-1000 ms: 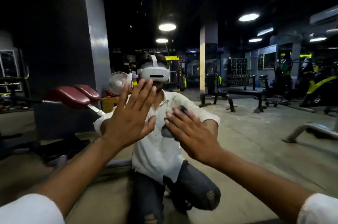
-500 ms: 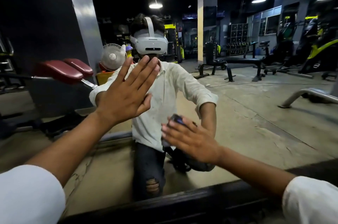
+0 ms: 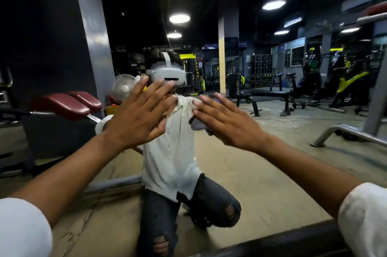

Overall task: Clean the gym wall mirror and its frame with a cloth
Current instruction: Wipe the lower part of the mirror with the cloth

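- At the middle of the mirror [image 3: 272,152], the cloth [image 3: 196,124] lies flat against the glass, a dark grey-purple pad trapped under the right hand [image 3: 228,124].
- Right hand: fingers are straight and close together, palm toward the glass, pressing the cloth. Only small parts of the cloth show round the fingers.
- Change: 0.5 s earlier, the right hand and cloth sit lower on the glass, nearer the frame [image 3: 272,242]. Both are now up level with the left hand [image 3: 142,118].
- Judgement: an upward wiping stroke is in progress, and the middle band of the glass is being covered in vertical passes.
- Left hand: fingers are spread and straight, flat on the glass just beside the cloth, holding nothing. Its position is nearly unchanged, so it appears to serve as a brace.
- Frame: the dark lower rail runs along the bottom edge, well below the cloth, and neither of the 2 hands touches it. Judgement: the frame step is not yet done.
- Reflection: the glass shows a kneeling person [image 3: 171,162], a red padded bench [image 3: 69,103] and a fan [image 3: 123,87].
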